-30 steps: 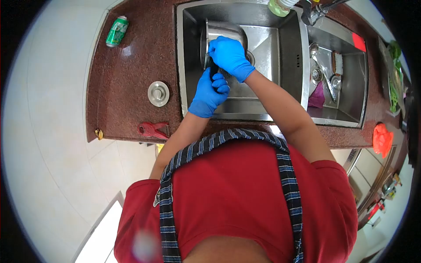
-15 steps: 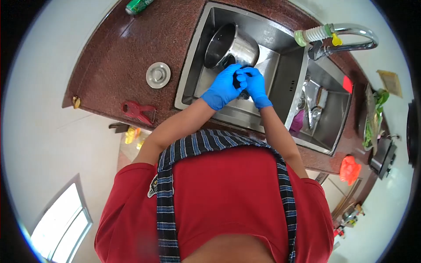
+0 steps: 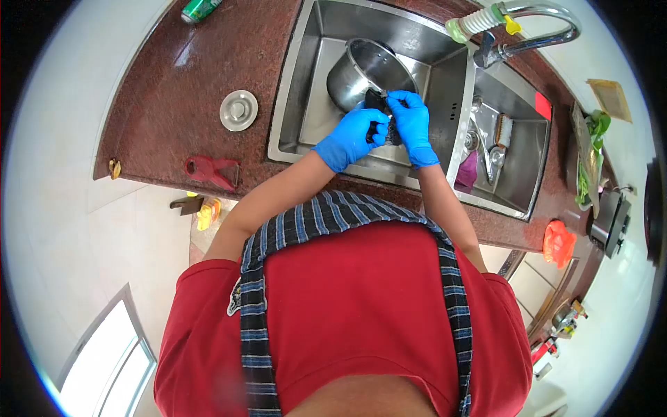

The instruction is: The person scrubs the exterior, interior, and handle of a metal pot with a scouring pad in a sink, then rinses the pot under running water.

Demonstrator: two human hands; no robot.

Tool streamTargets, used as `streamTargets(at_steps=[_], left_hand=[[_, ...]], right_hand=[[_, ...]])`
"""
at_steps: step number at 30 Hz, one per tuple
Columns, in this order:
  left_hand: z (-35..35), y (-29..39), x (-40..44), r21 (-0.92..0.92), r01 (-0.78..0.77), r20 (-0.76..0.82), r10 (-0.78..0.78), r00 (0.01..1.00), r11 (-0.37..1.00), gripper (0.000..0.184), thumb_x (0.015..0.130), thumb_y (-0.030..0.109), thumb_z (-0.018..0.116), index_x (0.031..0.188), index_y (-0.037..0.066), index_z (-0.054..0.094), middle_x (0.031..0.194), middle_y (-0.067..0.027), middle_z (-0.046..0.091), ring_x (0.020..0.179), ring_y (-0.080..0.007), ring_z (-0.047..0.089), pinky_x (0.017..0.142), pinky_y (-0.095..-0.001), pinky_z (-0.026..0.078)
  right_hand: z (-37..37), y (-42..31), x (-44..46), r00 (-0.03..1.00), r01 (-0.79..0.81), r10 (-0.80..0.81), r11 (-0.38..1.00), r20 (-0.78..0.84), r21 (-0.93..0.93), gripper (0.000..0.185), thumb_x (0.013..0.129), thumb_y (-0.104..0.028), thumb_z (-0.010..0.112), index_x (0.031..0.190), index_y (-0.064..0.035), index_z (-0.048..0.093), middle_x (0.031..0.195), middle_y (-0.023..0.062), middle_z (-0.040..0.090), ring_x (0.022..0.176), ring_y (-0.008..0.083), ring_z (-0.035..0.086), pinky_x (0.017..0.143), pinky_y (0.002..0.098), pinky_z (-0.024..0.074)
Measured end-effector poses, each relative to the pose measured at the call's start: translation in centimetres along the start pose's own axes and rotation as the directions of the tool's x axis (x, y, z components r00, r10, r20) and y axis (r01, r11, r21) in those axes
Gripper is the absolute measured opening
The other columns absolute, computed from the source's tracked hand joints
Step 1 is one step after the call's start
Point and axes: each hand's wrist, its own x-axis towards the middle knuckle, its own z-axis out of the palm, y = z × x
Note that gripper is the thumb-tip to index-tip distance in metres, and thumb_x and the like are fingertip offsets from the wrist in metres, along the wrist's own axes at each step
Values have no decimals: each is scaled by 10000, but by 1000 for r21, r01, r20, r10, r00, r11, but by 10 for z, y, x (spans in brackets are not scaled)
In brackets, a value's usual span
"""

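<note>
A stainless steel pot (image 3: 349,82) lies tilted in the larger sink basin, its mouth facing up and to the right. A black handle (image 3: 374,101) sticks out from its near side towards me. My left hand (image 3: 358,135), in a blue glove, is closed around this handle. My right hand (image 3: 411,124), gloved too, is closed beside it, with fingertips at the handle's base. A dark, rough-looking scouring pad (image 3: 394,133) shows between the hands, partly hidden by the right fingers.
The smaller basin (image 3: 517,187) holds a brush (image 3: 504,131), metal utensils and a purple cloth (image 3: 467,172). A faucet (image 3: 542,43) arches over the divider. A drain strainer (image 3: 238,110), red clamp-like tool (image 3: 212,171) and green can (image 3: 199,10) are on the left counter.
The pot has turned, its mouth swinging from the left to the upper right. My hands have moved slightly apart, baring the black handle. The whole view has shifted a little.
</note>
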Motion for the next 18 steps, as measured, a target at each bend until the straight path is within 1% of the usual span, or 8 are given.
streamTargets(at_steps=[2, 3, 6, 9, 11, 13, 15, 18], left_hand=[[-3, 1, 4, -137, 187, 130, -170, 977, 973, 79, 828, 61, 528, 767, 89, 486, 627, -4, 467, 503, -72, 427, 420, -201, 328], [-3, 0, 7, -130, 196, 135, -178, 975, 972, 79, 828, 61, 528, 767, 89, 486, 627, -4, 467, 503, -72, 427, 420, -201, 328], [5, 1, 12, -47, 205, 101, -199, 975, 978, 96, 830, 66, 508, 745, 97, 478, 624, 4, 444, 498, -64, 398, 403, -197, 295], [7, 3, 19, -28, 159, 71, -156, 985, 987, 101, 823, 51, 492, 740, 104, 470, 617, 11, 427, 497, -64, 386, 397, -195, 288], [2, 5, 25, -102, 194, 148, -178, 973, 976, 87, 869, 134, 510, 790, 104, 487, 635, 3, 422, 495, -63, 367, 397, -193, 285], [-2, 8, 20, -167, 219, 187, -187, 964, 961, 111, 889, 197, 512, 847, 96, 495, 669, -8, 430, 502, -63, 364, 401, -192, 283], [-8, 12, 12, -234, 254, 220, -203, 954, 939, 173, 909, 260, 515, 903, 88, 503, 703, -20, 439, 508, -63, 361, 405, -192, 280], [-19, 23, 6, -301, 357, 248, -289, 925, 884, 296, 921, 356, 499, 1005, 71, 493, 774, -44, 450, 534, -65, 375, 419, -187, 282]], right_hand=[[0, -10, 3, 981, 188, -190, 929, 24, -319, 81, 751, -130, 672, 826, -101, 679, 842, 110, 607, 769, 254, 609, 705, 348, 487], [-1, -15, 7, 982, 182, -188, 929, 12, -321, 81, 751, -130, 672, 826, -101, 679, 842, 110, 607, 769, 254, 609, 705, 348, 487], [3, -30, 27, 898, 438, -377, 715, 228, -544, 70, 748, -200, 617, 767, -154, 666, 832, 108, 591, 766, 310, 598, 673, 396, 491], [3, -44, 35, 891, 453, -359, 654, 277, -607, 65, 747, -186, 644, 797, -153, 669, 844, 86, 595, 776, 291, 601, 673, 370, 489], [2, -36, 33, 903, 429, -341, 693, 261, -580, 85, 760, -150, 635, 830, -129, 678, 841, 88, 596, 770, 271, 607, 672, 349, 489], [1, -13, 23, 940, 336, -310, 913, 141, -232, 100, 757, -157, 631, 826, -117, 692, 840, 115, 601, 772, 296, 600, 691, 370, 488], [-6, 3, 14, 939, 345, -328, 903, 107, -257, 110, 758, -118, 651, 857, -95, 694, 843, 113, 609, 772, 275, 605, 711, 351, 489], [-18, 12, 2, 992, 111, -103, 988, 69, -111, 98, 777, -121, 683, 856, -62, 688, 876, 93, 642, 812, 190, 622, 742, 300, 488]])
